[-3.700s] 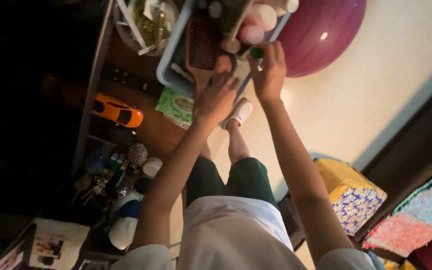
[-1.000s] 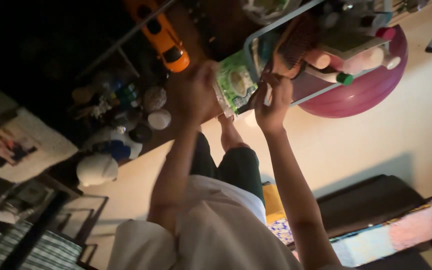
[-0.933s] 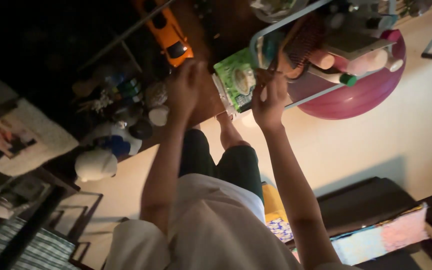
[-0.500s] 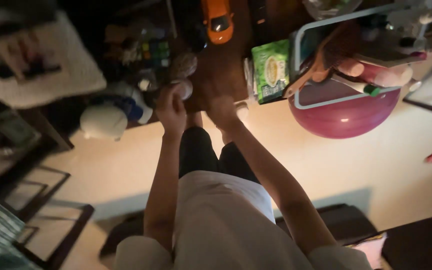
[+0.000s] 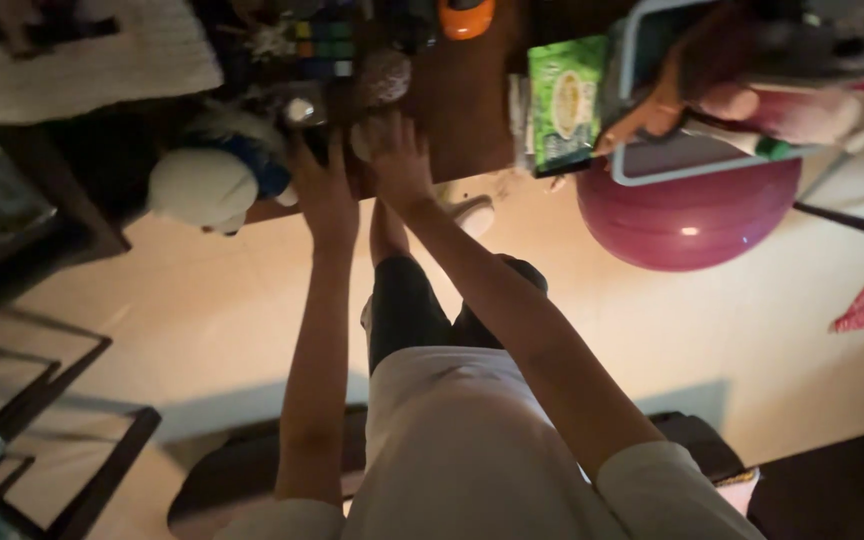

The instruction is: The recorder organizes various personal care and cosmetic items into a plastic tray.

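Observation:
Both my arms reach forward to the near edge of a dark wooden table. My left hand is raised against a dark jar with a shiny cap; its grip is lost in the dim light. My right hand lies with fingers spread on the table top, touching a small pale round thing that sits between the two hands. A textured ball rests just beyond my right fingers. A white and blue soft toy lies to the left of my left hand.
A green packet and a grey-blue tray with a hairbrush and bottles overhang the table's right end. Below it sits a pink exercise ball. An orange toy car, a coloured cube puzzle and a white knitted cloth lie further back. Dark chair frames stand left.
My hands left the tray and green packet and swung left to the small things at the table's edge. The view turned with them, so the tray now sits at the upper right.

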